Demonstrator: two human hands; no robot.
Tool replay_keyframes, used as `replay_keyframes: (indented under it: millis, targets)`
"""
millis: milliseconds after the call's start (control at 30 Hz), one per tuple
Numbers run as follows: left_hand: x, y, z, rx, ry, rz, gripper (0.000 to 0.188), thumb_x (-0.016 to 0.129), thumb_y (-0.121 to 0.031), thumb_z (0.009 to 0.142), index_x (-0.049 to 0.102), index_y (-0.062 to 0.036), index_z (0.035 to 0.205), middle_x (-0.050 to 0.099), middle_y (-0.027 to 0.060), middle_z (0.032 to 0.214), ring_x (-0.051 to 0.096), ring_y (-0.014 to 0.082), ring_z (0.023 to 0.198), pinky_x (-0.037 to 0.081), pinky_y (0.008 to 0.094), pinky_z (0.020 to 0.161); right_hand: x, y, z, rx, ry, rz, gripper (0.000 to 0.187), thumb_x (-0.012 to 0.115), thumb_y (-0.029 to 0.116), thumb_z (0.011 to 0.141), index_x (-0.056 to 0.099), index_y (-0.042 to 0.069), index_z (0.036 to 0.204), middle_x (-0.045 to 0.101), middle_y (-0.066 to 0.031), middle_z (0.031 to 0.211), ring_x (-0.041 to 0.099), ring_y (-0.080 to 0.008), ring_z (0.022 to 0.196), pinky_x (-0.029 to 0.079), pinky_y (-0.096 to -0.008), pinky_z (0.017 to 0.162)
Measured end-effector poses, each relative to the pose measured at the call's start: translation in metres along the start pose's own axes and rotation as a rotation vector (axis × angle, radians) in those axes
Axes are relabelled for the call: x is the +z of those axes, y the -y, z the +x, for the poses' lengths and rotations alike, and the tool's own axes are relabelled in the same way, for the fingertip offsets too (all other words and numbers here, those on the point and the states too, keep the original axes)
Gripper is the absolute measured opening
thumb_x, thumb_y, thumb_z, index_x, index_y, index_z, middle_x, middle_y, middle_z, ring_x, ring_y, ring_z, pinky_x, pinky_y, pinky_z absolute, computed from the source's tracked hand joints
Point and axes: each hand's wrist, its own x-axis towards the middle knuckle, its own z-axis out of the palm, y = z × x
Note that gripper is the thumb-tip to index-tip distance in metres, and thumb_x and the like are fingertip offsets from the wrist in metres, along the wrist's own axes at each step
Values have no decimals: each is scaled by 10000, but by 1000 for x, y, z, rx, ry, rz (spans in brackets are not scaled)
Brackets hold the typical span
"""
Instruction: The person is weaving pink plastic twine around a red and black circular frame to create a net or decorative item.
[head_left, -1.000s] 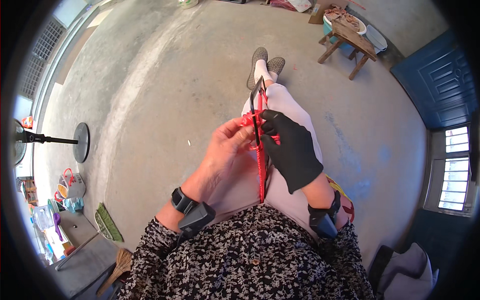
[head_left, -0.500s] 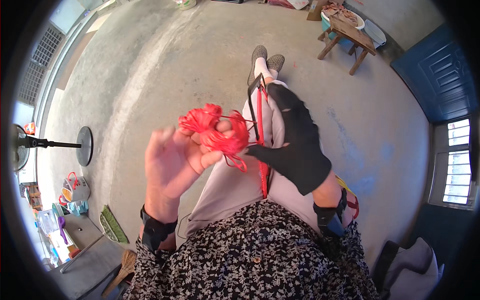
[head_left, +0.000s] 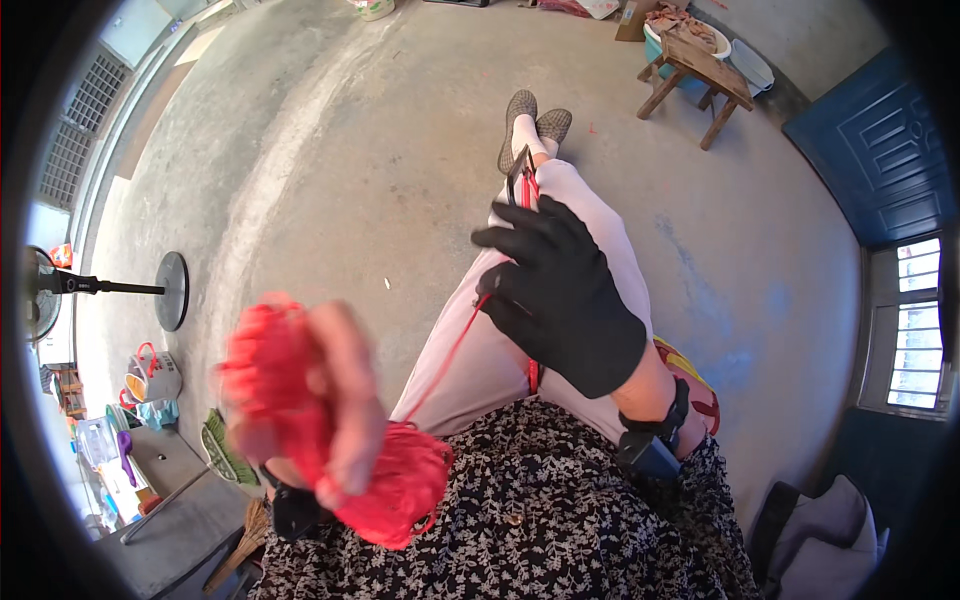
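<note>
The left hand [head_left: 330, 400] was raised close to the camera and blurred, its fingers curled around a loose bundle of red yarn [head_left: 395, 490] that bulged out on both sides of the hand and hung down against the flowered blouse [head_left: 560, 530]. From that bundle a single red strand [head_left: 452, 350] ran taut, up and to the right, to the right hand [head_left: 560, 295].

The right hand wore a black glove and lay on the person's thigh, above the bundle. Its fingers were partly spread, pointing up and to the left, and the strand met the hand at its lower left edge; whether the hand was pinching the strand or the strand only passed beneath it could not be told. Just beyond the gloved fingertips a narrow dark frame [head_left: 520, 180] with red thread along it stuck up over the knee, its far end near the grey shoes [head_left: 533, 125].

The light trousers [head_left: 500, 370] stretched from the blouse toward the shoes over the concrete floor [head_left: 350, 180]. Well away from the bundle, past the shoes, stood a small wooden stool [head_left: 700, 70]. To the left of the bundle, a fan on a round black base [head_left: 172, 290] stood on the floor.
</note>
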Motion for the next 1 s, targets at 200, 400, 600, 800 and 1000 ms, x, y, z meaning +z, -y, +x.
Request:
replay_keyframes:
  millis: [200,400,600,800,1000]
  targets:
    - [6,16,3,164,-773,489,376,435,-358,976,528,6,951,624,207,956,651,206,819,546,322,711,-40,1,-39,552,-165,1459,40,550,7,866,571,-25,878,639,-114,803,620,-195,796,470,-373,858]
    - [-67,75,11,-349,-704,707,395,617,-177,877,502,10,1205,630,95,994,597,118,829,497,271,767,-19,28,-81,709,-50,1539,111,556,-54,865,568,-42,974,643,-115,857,628,-183,814,511,-313,749]
    - [-70,129,36,-320,-842,1399,295,730,-135,711,568,-19,930,621,74,741,596,148,667,494,306,652,-31,51,-78,956,-31,1463,50,562,-33,824,576,-29,872,629,-120,820,602,-176,709,483,-310,651]
    - [-92,121,17,-309,-761,1138,237,702,-161,772,577,-16,912,611,50,708,619,143,652,493,286,620,-57,43,-63,613,225,1139,137,591,-49,773,574,-2,900,631,-103,889,565,-140,675,447,-277,629]
    - [-89,20,-11,-129,-622,574,257,671,-180,794,541,-44,969,588,70,815,590,131,680,496,251,638,-67,-17,-54,556,1,580,158,615,-29,756,672,54,878,640,-80,814,624,-166,664,479,-296,617]
